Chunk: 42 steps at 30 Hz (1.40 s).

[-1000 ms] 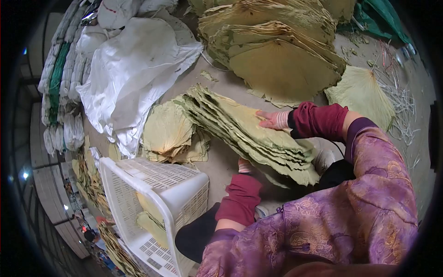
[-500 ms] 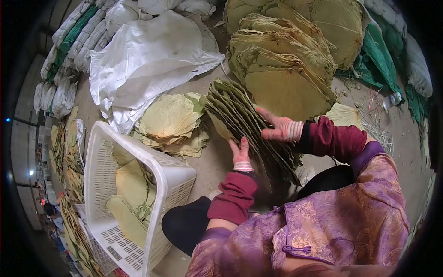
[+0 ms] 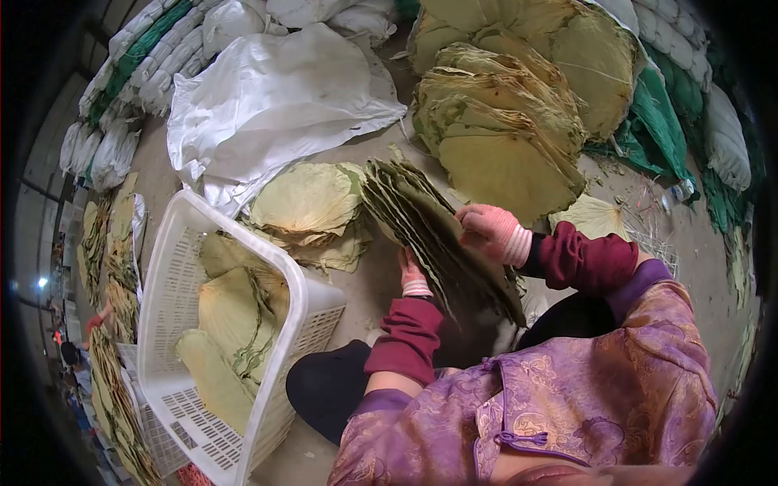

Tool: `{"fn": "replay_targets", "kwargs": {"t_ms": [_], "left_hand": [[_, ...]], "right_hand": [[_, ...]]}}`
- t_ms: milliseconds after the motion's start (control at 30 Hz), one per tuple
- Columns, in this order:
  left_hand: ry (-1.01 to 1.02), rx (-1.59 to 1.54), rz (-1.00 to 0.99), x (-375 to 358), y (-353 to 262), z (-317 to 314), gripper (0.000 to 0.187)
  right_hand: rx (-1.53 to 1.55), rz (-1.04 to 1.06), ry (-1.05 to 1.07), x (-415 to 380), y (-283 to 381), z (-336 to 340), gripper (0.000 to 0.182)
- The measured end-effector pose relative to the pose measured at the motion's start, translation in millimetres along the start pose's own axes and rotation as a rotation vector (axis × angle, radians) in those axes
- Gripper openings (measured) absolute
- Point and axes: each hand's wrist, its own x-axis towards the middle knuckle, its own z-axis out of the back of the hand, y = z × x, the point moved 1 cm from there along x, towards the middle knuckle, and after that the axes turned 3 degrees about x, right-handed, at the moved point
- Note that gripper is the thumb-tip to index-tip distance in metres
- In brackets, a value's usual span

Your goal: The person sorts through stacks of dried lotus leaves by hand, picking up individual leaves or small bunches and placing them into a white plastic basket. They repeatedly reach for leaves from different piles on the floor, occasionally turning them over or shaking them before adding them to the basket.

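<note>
A stack of dried, dark green leaves [image 3: 421, 219] stands on edge between my two gloved hands, in front of my body. My left hand [image 3: 412, 273] rests against the stack's left side, its fingers partly behind the leaves. On the right side my right hand [image 3: 493, 232] is closed on the edge of the leaves, fingers curled. Both gloves are pink with striped cuffs. Just left of the stack lies a low pile of flat pale leaves [image 3: 306, 198]. A tall pile of big round leaves [image 3: 506, 162] is beyond it.
A tilted white plastic basket [image 3: 296, 300] at the left holds several leaves. A white sack [image 3: 267, 101] lies behind it. Green netting [image 3: 658, 121] and stacked white sacks [image 3: 727, 138] are at the right. A person [image 3: 71, 354] shows at the far left edge.
My right hand was spread flat against the stack and has now curled closed at its edge. My left hand has moved slightly lower along the leaves. The camera view has shifted slightly.
</note>
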Motion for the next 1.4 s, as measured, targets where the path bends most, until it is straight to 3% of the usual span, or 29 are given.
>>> {"fn": "replay_targets", "kwargs": {"t_ms": [33, 67, 133, 200, 233, 267, 333, 400, 433, 500, 533, 567, 600, 667, 800, 867, 933, 1000, 1067, 1100, 1133, 1200, 1233, 1267, 1300, 1333, 1400], "left_hand": [[0.089, -0.338, 0.019, 2, 0, -3, 0.052], [0.179, -0.678, 0.039, 1, -4, -5, 0.051], [0.224, -0.660, -0.005, -2, -12, -3, 0.050], [0.166, -0.741, 0.108, 1, -26, 2, 0.048], [0.162, -0.741, 0.115, -1, -21, 1, 0.048], [0.159, -0.756, 0.118, -3, -12, -1, 0.048], [0.166, -0.768, 0.123, -3, -8, -1, 0.048], [-0.011, -1.421, 0.395, 0, -12, -2, 0.051], [-0.008, -1.421, 0.400, 1, -23, -3, 0.051], [0.018, -1.100, 0.318, 2, -58, -2, 0.056], [0.026, -1.094, 0.326, 2, -67, 0, 0.056], [-0.003, -1.303, 0.428, 3, -75, 2, 0.057], [-0.036, -1.513, 0.531, 4, -84, 4, 0.059], [0.032, -1.491, 0.492, 10, -93, 3, 0.058], [-0.020, -1.523, 0.569, 0, -85, -2, 0.068], [-0.136, -1.390, 0.581, -6, -91, 0, 0.075], [-0.120, -1.374, 0.570, -6, -78, 0, 0.080], [-0.279, -1.122, 0.613, -6, -83, 0, 0.082], [-0.372, -0.960, 0.811, -3, -93, -4, 0.081], [-0.377, -0.892, 0.857, -1, -87, -6, 0.080], [-0.380, -0.823, 0.903, 0, -80, -9, 0.078], [-0.405, -0.923, 0.918, 2, -61, -19, 0.074], [-0.234, -1.196, 0.791, 7, -49, -24, 0.071], [-0.052, -1.456, 0.642, 12, -44, -28, 0.069], [-0.137, -1.452, 0.692, 16, -53, -30, 0.064], [-0.139, -1.458, 0.693, 16, -54, -33, 0.064], [-0.141, -1.451, 0.713, 10, -54, -41, 0.066]], "right_hand": [[0.106, -0.207, -0.034, 1, 11, 3, 0.021], [0.110, -0.212, -0.033, 3, 12, 7, 0.021], [0.126, -0.407, 0.019, 11, 5, 17, 0.019], [0.306, -0.343, -0.157, 23, 19, 51, 0.015], [0.277, -0.387, -0.186, 29, 28, 77, 0.014], [0.221, -0.288, -0.309, 33, 30, 103, 0.012], [0.124, -0.430, -0.416, 32, 33, 158, 0.013], [-0.032, -0.361, -0.514, 19, 37, 202, 0.012], [-0.045, -0.232, -0.629, 14, 43, 214, 0.011], [0.077, -0.262, -0.612, 7, 45, 233, 0.010], [0.198, -0.285, -0.596, 3, 41, 238, 0.009], [-0.079, -0.191, -0.522, 3, 32, 240, 0.008], [-0.080, -0.199, -0.527, 7, 29, 234, 0.008], [-0.243, -0.193, -0.230, 28, 23, 206, 0.008], [-0.007, -0.163, -0.166, 35, -85, 90, 0.012], [-0.037, -0.314, -0.097, 31, -123, 43, 0.016], [0.002, -0.423, -0.055, 30, -140, 9, 0.017], [0.115, -0.496, -0.076, 33, -137, -7, 0.021], [0.347, -0.691, -0.046, 37, -136, -21, 0.029], [0.637, -0.746, -0.024, 36, -134, -31, 0.038], [0.700, -0.581, -0.041, 36, -139, -44, 0.042], [1.065, -0.682, 0.039, 34, -101, -13, 0.045], [1.063, -0.685, 0.046, 28, -117, -22, 0.045], [0.994, -0.907, 0.057, 17, -145, -40, 0.043], [0.914, -1.128, 0.067, 9, -166, -55, 0.043], [0.700, -1.236, 0.238, 5, -172, -64, 0.047], [0.824, -0.925, 0.289, -73, -291, -168, 0.084]]}}
